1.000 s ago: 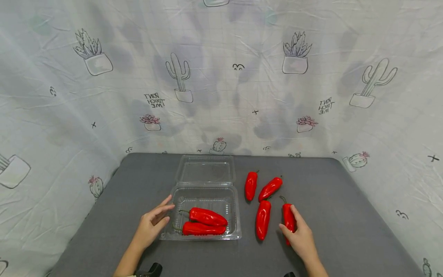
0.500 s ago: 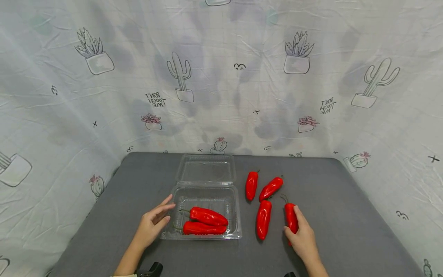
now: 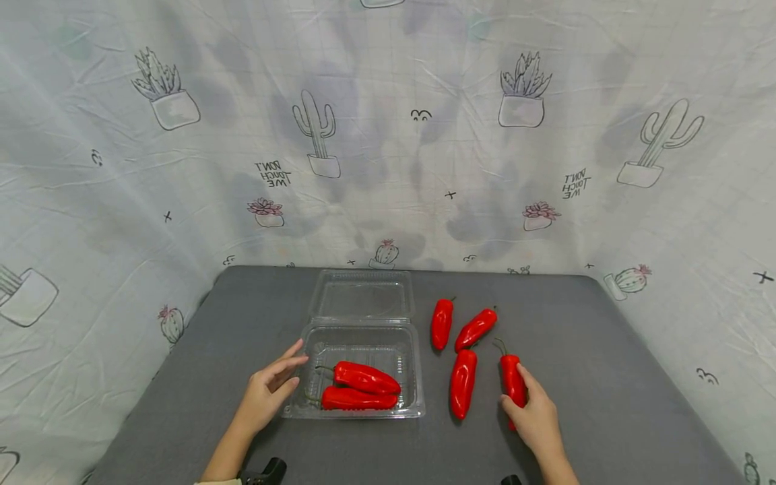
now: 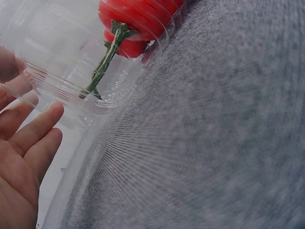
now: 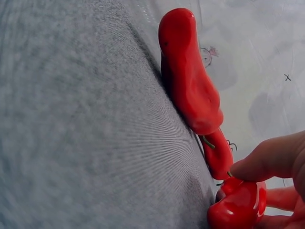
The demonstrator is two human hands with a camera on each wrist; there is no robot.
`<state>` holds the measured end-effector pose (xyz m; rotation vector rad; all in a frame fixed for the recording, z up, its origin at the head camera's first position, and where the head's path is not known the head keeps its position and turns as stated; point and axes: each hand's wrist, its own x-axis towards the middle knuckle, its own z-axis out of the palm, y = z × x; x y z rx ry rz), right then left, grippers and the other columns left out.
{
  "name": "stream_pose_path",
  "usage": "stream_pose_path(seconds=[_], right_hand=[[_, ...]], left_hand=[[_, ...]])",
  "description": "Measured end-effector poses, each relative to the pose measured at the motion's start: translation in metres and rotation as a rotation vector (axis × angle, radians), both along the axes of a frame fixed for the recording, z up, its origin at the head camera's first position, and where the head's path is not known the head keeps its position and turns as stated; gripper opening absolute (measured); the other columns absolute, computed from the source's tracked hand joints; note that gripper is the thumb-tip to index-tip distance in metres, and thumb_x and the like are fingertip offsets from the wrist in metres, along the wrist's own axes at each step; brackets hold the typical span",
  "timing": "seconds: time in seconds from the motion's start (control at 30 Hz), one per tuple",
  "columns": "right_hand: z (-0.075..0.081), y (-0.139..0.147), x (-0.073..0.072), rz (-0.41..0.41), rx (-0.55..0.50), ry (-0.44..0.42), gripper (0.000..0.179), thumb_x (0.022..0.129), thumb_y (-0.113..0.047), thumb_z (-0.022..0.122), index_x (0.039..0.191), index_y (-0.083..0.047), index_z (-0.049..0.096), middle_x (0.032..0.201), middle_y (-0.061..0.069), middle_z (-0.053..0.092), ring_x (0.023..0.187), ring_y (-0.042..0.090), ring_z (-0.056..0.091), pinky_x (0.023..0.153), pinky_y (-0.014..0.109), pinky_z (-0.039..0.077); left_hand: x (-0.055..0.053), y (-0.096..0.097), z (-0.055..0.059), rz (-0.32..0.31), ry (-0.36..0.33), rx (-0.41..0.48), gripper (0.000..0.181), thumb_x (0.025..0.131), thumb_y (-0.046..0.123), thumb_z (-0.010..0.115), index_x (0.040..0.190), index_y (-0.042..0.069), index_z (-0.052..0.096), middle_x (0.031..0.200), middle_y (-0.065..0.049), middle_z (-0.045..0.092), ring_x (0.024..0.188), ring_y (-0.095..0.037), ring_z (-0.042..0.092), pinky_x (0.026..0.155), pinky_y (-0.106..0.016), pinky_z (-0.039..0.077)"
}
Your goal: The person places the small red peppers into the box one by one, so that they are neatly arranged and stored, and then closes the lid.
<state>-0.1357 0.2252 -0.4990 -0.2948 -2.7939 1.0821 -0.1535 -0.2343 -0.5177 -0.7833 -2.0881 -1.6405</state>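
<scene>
My right hand [image 3: 537,419] holds a red pepper [image 3: 512,380] between thumb and fingers at the right of the group. In the right wrist view the thumb lies on one side of that pepper [image 5: 238,205] and fingers on the other. My left hand [image 3: 265,396] stays at the left wall of a clear plastic clamshell box [image 3: 414,343], its fingers extended and loose; whether they press the wall I cannot tell. Two red peppers, a rear one [image 3: 366,378] and a front one [image 3: 359,399], lie side by side in the box, stems to the left.
Three more red peppers lie between the box and my right hand: a near one [image 3: 463,385], a far left one [image 3: 442,325] and a slanted one [image 3: 476,329]. The box's lid [image 3: 362,296] lies folded back on the grey table [image 3: 254,316]. A patterned cloth [image 3: 388,135] hangs behind.
My right hand has shifted very slightly right along with the pepper it holds. The left hand and the box keep their places; the head view has drifted a little.
</scene>
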Motion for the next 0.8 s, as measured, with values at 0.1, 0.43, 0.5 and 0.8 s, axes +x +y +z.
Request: stream_pose_path(seconds=[0.1, 0.43, 0.5, 0.8], right_hand=[[-0.0021, 0.0009, -0.0003, -0.008, -0.017, 0.005, 0.068, 0.082, -0.013, 0.066, 0.142, 0.002, 0.038, 0.134, 0.031, 0.047, 0.108, 0.04, 0.055, 0.078, 0.043, 0.051], [-0.0003, 0.0031, -0.0009, 0.006, -0.185, -0.014, 0.066, 0.087, -0.011, 0.066, 0.144, 0.001, 0.036, 0.132, 0.032, 0.05, 0.111, 0.038, 0.057, 0.065, 0.017, 0.051], [0.0002, 0.0033, -0.0012, 0.014, -0.259, -0.007, 0.064, 0.088, -0.008, 0.064, 0.144, 0.001, 0.035, 0.137, 0.031, 0.046, 0.119, 0.037, 0.053, 0.069, 0.01, 0.048], [0.0029, -0.0005, 0.001, 0.043, -0.439, 0.074, 0.062, 0.087, -0.003, 0.065, 0.142, 0.002, 0.038, 0.141, 0.028, 0.044, 0.094, -0.022, 0.043, 0.074, 0.0, 0.043]], left_hand=[[0.0, 0.0002, -0.0005, 0.001, -0.003, -0.002, 0.037, 0.08, -0.023, 0.056, 0.116, -0.017, 0.057, 0.136, -0.039, 0.039, 0.127, -0.005, 0.048, 0.099, -0.011, 0.041], [-0.0004, 0.0008, -0.0013, 0.024, -0.012, -0.016, 0.037, 0.08, -0.022, 0.057, 0.117, -0.014, 0.058, 0.136, -0.039, 0.04, 0.127, -0.005, 0.048, 0.098, -0.011, 0.041], [-0.0003, 0.0009, -0.001, 0.022, -0.008, -0.016, 0.037, 0.08, -0.022, 0.057, 0.117, -0.015, 0.058, 0.136, -0.038, 0.04, 0.127, -0.005, 0.048, 0.098, -0.011, 0.041], [0.0013, 0.0006, 0.0003, 0.003, -0.017, -0.047, 0.036, 0.083, -0.02, 0.055, 0.119, -0.015, 0.056, 0.138, -0.039, 0.038, 0.127, -0.005, 0.048, 0.1, -0.012, 0.039]])
